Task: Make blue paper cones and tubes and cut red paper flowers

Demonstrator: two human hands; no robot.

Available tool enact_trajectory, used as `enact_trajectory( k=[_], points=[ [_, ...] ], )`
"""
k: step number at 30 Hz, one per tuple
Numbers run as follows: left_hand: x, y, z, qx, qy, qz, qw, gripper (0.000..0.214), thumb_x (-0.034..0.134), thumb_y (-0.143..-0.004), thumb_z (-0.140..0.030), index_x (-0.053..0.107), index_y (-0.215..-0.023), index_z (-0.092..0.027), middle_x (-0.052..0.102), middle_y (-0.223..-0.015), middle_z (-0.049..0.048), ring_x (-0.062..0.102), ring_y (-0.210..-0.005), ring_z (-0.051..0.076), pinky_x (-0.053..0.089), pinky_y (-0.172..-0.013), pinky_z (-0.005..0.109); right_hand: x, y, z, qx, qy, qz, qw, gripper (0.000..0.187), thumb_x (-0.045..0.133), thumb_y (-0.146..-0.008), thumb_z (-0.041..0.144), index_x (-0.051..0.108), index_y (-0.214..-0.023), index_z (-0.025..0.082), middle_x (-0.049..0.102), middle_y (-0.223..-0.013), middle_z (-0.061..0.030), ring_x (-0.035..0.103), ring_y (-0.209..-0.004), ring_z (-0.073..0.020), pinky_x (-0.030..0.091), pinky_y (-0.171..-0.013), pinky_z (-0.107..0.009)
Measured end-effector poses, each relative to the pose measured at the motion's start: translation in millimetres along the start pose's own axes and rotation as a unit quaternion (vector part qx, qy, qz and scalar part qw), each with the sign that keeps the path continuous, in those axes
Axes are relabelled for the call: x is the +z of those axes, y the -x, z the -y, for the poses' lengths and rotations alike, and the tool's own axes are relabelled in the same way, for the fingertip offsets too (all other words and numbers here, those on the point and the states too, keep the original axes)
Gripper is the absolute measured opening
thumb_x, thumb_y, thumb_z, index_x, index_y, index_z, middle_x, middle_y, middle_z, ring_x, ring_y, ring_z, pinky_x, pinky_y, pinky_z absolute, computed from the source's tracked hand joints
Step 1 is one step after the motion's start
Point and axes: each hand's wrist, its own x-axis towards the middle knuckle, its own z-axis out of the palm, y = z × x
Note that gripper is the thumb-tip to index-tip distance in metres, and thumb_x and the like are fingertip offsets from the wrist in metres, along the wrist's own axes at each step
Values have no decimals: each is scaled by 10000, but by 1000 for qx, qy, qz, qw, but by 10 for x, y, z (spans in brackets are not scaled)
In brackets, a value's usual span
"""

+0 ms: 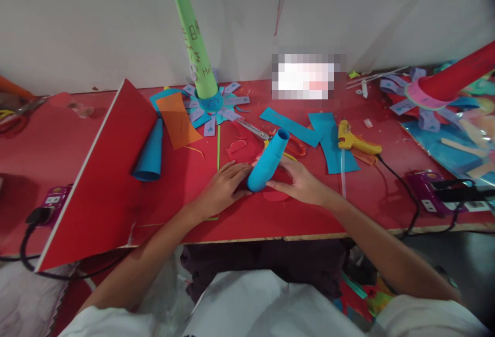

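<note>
A blue paper roll [268,161] stands tilted on the red table [58,146], its open top pointing up and to the right. My left hand [222,187] lies at its lower left, fingers stretched toward the base and touching it. My right hand [303,181] holds the base from the right, thumb and fingers pinched against the roll. Under the base lies a round red paper piece [275,195]. Orange-handled scissors [270,136] lie just behind the roll.
A large red sheet [104,182] leans at the left beside a blue cone [150,154] and orange paper [178,120]. A green cone [195,43] stands at the back on a paper flower. A yellow glue gun [356,141], blue paper pieces [328,138] and power strips [433,192] lie to the right.
</note>
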Motion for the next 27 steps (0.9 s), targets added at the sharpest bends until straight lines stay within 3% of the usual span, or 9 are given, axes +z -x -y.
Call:
enact_trajectory(
  k=[4,7,10,13,16,21,24,27],
  points=[
    [1,1,-16,6,-18,-4,1000,595,690,-1015,-518,574,-1502,-197,667,-1512,182,634,-1430,349,483,-1241,572,33,-6,-43,-1,-9,-7,1000,481,769,-971,502,680,-1405,314,746,-1409,-84,695,-1348,-341,582,-1165,-557],
    [-18,24,7,7,-31,-22,999,772,691,-984,-612,479,-1605,-206,527,-1659,215,486,-1574,390,404,-1298,614,37,-15,-78,2,-47,-39,998,480,766,-955,569,692,-1354,311,763,-1344,-87,727,-1277,-340,618,-1111,-550],
    [-63,28,59,-63,-38,-81,994,810,643,-1012,-628,374,-1674,-247,395,-1752,207,372,-1645,396,369,-1307,626,-38,-53,-103,6,-108,-97,989,503,765,-927,644,684,-1307,323,781,-1210,-73,765,-1140,-314,674,-996,-525],
    [-129,-36,96,-153,-25,-113,981,819,683,-1002,-596,354,-1672,-257,564,-1628,199,543,-1511,394,453,-1209,611,-187,-162,-123,14,-124,-187,974,561,754,-896,721,670,-1312,354,779,-1142,-67,761,-1086,-314,686,-934,-522],
    [-180,-160,77,-196,-21,-93,976,848,814,-935,-469,393,-1648,-285,700,-1470,144,648,-1361,379,479,-1131,592,-333,-326,-173,15,-119,-228,966,670,688,-897,796,608,-1420,386,758,-1257,-78,731,-1213,-336,663,-981,-538],
    [-161,-323,-18,-226,-60,-72,970,791,891,-858,-352,538,-1563,-291,734,-1355,124,654,-1288,388,487,-1070,568,-434,-527,-375,28,-118,-255,959,631,572,-961,790,573,-1455,398,744,-1314,-72,703,-1286,-330,652,-1001,-537],
    [-165,-355,-20,-232,-36,-25,972,660,869,-861,-268,626,-1475,-237,719,-1330,144,679,-1229,376,512,-1043,555,-420,-535,-526,24,-159,-274,948,525,560,-990,723,607,-1391,388,736,-1341,-71,705,-1282,-318,645,-1027,-536],
    [-232,-368,19,-236,61,27,969,598,795,-872,-119,644,-1444,-205,747,-1230,109,723,-1084,290,558,-985,463,-378,-480,-661,21,-225,-308,924,381,568,-1008,639,651,-1264,369,734,-1344,-59,719,-1252,-294,633,-1063,-521]
  ],
)
